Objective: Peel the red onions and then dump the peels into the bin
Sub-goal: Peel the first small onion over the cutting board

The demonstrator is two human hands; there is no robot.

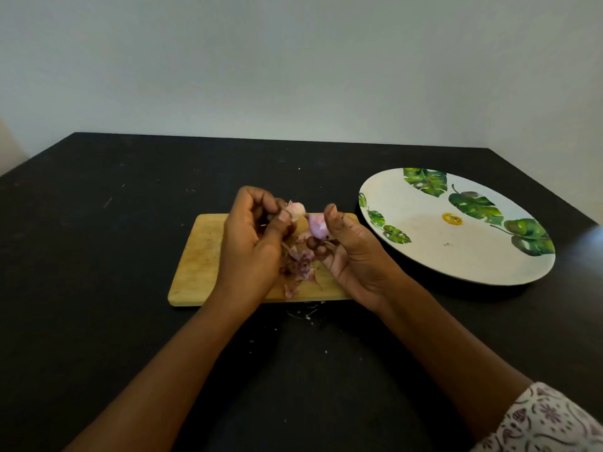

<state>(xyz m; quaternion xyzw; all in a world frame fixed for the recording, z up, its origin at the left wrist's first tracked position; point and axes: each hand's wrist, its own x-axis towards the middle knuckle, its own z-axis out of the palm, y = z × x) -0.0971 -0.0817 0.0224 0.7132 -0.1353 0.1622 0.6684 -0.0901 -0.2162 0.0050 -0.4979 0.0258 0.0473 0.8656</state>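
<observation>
Red onion (pixel 316 226) over the board (pixel 199 256) — right hand (pixel 352 256) fingers curled round it. Left hand (pixel 257 236), just beside, fingers pinching pale skin (pixel 295 210) — pull likely goes leftward. Peels (pixel 301 265) heaped beneath.

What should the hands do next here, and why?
Probably drop the peel pinched by the left hand onto the pile on the board: it looks apart from the onion in the right hand, and loose peels already lie there.
</observation>
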